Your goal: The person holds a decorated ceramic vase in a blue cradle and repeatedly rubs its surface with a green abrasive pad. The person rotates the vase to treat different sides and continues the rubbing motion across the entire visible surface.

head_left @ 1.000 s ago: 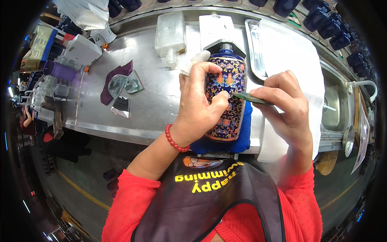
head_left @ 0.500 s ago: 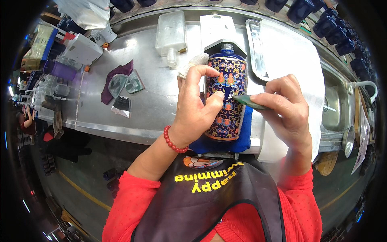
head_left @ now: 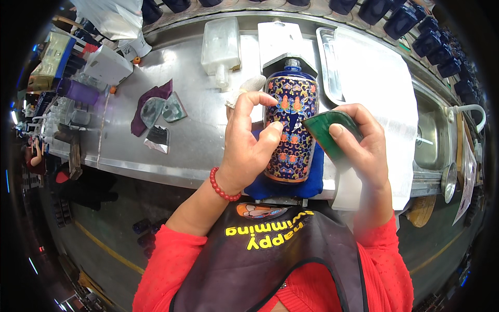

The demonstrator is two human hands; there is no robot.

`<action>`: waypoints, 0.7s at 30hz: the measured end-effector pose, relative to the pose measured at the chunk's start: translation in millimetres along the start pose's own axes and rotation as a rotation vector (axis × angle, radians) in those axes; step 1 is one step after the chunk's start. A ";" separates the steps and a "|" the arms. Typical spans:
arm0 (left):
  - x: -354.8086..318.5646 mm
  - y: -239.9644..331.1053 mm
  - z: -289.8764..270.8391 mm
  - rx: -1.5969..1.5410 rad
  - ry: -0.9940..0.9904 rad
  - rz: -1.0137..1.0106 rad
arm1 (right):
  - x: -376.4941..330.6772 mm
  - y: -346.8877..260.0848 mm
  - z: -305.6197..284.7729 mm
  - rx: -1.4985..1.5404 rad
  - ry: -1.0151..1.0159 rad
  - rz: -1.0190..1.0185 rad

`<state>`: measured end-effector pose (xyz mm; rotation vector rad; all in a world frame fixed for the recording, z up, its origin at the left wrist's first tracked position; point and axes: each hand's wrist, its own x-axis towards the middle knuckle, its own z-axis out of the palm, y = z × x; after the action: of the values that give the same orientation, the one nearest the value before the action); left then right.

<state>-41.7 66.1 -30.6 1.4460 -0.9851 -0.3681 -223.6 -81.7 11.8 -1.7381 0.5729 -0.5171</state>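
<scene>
A dark blue bottle, covered in a colourful floral pattern, lies with its neck pointing away from me on a blue cloth. My left hand steadies it from the left side, index fingertip and thumb on the patterned surface with a gap between them; its other fingers are hidden. Pinched in my right hand is a flat, translucent green scraper, its pointed corner at the right of the bottle's middle. A small torn-looking bright patch shows in the pattern beside that corner.
Two clear bottle-shaped pieces and a white block stand beyond. To the left lie a purple cloth and green-tinted pieces. White sheeting and a sink are at right. Several dark blue containers line the back.
The green scraper has turned from edge-on to showing its broad face, and my right hand has rolled and shifted slightly left. My left hand has slid a little left along the bottle.
</scene>
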 end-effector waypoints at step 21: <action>-7.4 4.5 2.9 -0.105 0.016 -0.120 | 7.1 2.4 3.8 0.273 -0.002 0.103</action>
<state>-49.7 70.3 -29.4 1.4133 -0.8561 -0.4882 -215.9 -83.7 9.0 -1.4431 0.5604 -0.4966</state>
